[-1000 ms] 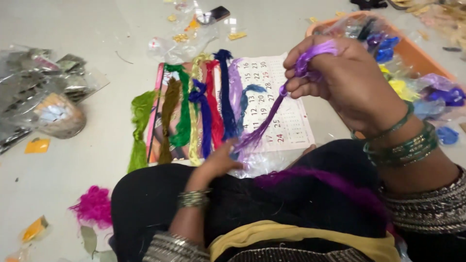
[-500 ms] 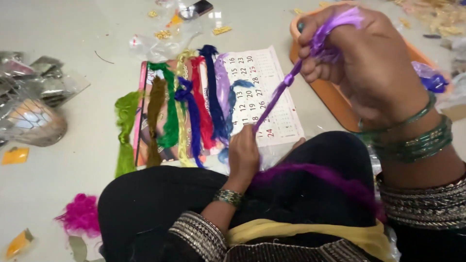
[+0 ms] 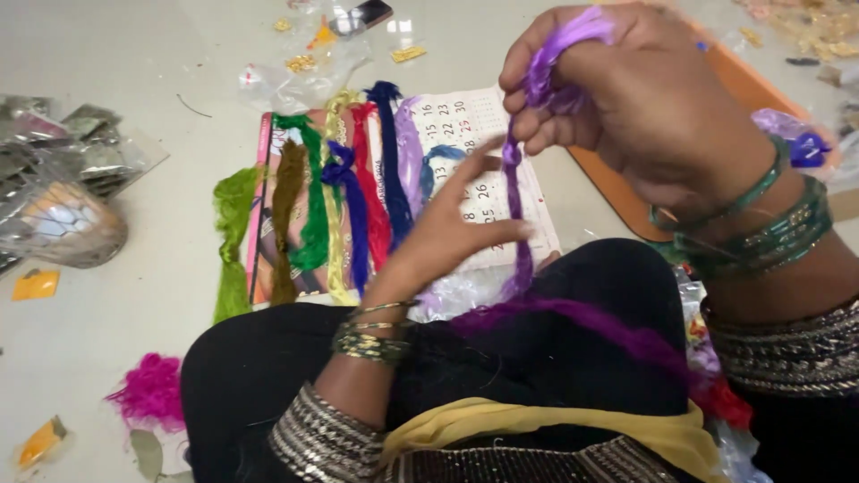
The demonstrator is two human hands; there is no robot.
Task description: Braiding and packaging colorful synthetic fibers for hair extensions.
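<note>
My right hand (image 3: 644, 107) is raised at the upper right, shut on a bunched end of purple thread (image 3: 512, 192). The strand hangs straight down from it to my black-clothed lap, where more purple thread (image 3: 582, 317) lies across my knee. Below and left of it, my left hand (image 3: 438, 241) has its fingers spread, with the thumb and fingertips touching the hanging strand and not closed on it. Both wrists carry bangles.
Several coloured thread skeins (image 3: 344, 206) lie side by side over a calendar sheet (image 3: 456, 116) on the floor, with a green skein (image 3: 231, 233) at the left. An orange tray (image 3: 626, 192) is behind my right hand. Plastic packets (image 3: 63, 224), a magenta tuft (image 3: 152, 389) and a phone (image 3: 362, 13) lie around.
My right hand has drawn the purple thread up and nearer to the camera. My left hand has lifted off my lap and opened its fingers along the strand.
</note>
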